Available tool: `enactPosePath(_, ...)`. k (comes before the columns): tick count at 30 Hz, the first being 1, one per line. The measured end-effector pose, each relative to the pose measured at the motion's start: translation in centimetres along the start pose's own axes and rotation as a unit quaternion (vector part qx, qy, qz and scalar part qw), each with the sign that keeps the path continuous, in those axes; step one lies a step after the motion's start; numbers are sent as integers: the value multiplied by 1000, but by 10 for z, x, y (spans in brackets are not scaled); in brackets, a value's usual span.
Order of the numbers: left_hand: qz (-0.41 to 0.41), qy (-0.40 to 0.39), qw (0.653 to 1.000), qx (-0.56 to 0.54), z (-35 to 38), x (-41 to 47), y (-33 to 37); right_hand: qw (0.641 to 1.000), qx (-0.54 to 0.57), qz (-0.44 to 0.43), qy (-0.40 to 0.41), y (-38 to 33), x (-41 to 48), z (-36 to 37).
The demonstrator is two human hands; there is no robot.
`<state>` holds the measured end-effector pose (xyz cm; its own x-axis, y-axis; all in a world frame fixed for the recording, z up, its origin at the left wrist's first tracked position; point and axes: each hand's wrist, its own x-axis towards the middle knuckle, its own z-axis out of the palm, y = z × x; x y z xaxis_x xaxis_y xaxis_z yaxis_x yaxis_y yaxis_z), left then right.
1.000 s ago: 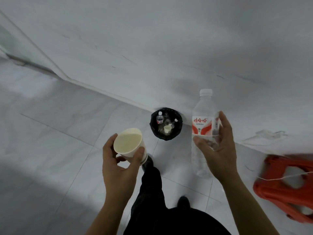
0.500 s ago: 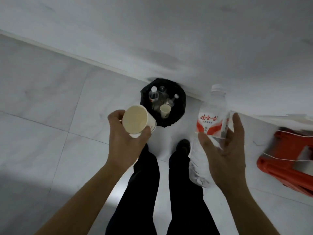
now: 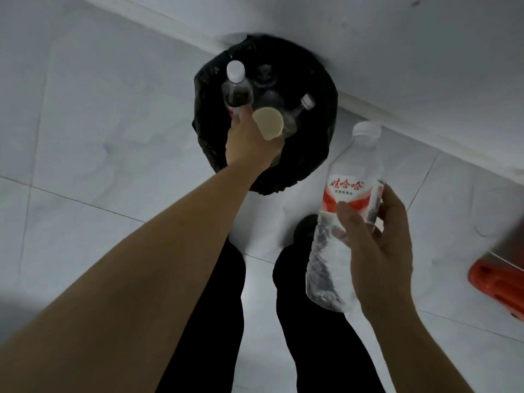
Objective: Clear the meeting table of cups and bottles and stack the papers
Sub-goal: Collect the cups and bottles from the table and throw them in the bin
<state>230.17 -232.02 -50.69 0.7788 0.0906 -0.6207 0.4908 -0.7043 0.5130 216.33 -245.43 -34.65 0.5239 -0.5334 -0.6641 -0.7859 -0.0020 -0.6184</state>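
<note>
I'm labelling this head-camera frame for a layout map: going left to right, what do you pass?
Left hand holding the paper cup over the black bin → clear water bottle gripped by the right hand → red stool.

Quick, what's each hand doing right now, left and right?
The left hand grips the paper cup over the black bin.
The right hand grips the water bottle.

Cup [image 3: 268, 123] over bin [image 3: 312, 154], bottle [image 3: 348, 188] alongside
</note>
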Motion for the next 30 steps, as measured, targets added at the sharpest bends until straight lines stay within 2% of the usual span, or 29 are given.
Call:
enactPosePath(3, -51, -48, 993, 94, 12, -3, -22, 1000, 2, 0, 18, 5, 16, 4)
enactPosePath(6, -57, -46, 982, 176, 6, -13, -40, 999, 40, 0, 32, -1, 30, 9)
enactPosePath(12, 93, 14, 968, 234, -9, -45, -84, 996, 78, -26, 30, -7, 82, 49)
enactPosePath(14, 118, 21, 965, 232, -12, -54, -104, 998, 54, -28, 30, 1, 103, 72)
enactPosePath(19, 129, -68, 963, 227, -30, -71, -135, 992, -109, -6, -58, 27, 134, 108)
enactPosePath(22, 124, -58, 975, 173, -48, -89, -125, 981, -176, -22, -81, 23, 123, 103)
enactPosePath(26, 89, -12, 994, 56, -91, -130, -77, 955, -271, -67, -101, -5, 62, 70)
enactPosePath(30, 70, 23, 996, -49, -166, -196, -11, 943, -273, -139, -128, -66, -26, 22)
